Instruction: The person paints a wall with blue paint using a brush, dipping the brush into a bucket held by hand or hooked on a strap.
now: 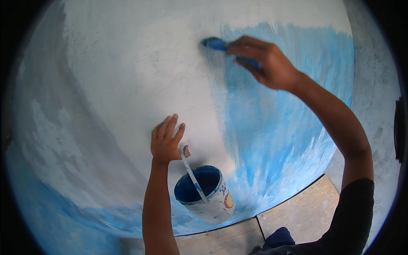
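Observation:
My right hand (274, 63) is closed round the blue handle of a paintbrush (217, 44). Dark bristles meet the white wall (140, 63) just left of the upper edge of a light blue painted area (276, 114). Against the bare white part, lower down, my left hand (165, 144) lies with its fingers spread. The pale strap handle (193, 176) of a paint bucket (216, 208) hangs from its thumb. That bucket is whitish and paint-smeared, tilted so its dark blue inside shows; how much paint is in it cannot be made out.
Beige floor tiles (301, 208) with dark joints run along the foot of the wall. Thin, streaky blue covers the wall's lower left (55, 208). At the far right stands a grey wall surface (376, 97) with a dark object (399, 129) at its edge.

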Motion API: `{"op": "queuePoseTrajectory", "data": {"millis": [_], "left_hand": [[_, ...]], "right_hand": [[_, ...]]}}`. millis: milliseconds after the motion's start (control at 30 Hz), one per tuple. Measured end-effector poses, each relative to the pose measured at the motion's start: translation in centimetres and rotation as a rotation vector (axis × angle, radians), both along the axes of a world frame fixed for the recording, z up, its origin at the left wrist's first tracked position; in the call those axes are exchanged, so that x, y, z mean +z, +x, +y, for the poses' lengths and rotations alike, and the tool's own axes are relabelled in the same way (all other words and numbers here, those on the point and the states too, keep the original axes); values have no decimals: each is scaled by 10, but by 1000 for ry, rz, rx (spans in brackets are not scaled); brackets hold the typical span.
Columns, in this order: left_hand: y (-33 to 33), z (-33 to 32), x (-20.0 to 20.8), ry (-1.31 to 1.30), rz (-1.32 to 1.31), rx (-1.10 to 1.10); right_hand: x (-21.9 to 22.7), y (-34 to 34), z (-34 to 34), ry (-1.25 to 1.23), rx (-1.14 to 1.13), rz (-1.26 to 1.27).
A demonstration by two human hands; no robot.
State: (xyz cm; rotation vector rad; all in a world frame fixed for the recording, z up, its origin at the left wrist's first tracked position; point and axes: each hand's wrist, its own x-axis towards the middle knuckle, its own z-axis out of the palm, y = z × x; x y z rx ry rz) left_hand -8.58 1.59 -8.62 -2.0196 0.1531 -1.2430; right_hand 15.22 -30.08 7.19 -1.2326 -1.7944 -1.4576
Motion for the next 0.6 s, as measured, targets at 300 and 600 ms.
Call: {"op": "queuePoseTrajectory", "data": {"millis": [300, 600], "left_hand": [[-8, -7, 7, -77, -28, -85], [-6, -8, 3, -82, -18, -78]], "right_hand": [[-87, -48, 5, -795, 100, 175], [51, -27, -15, 33, -77, 129]]}}
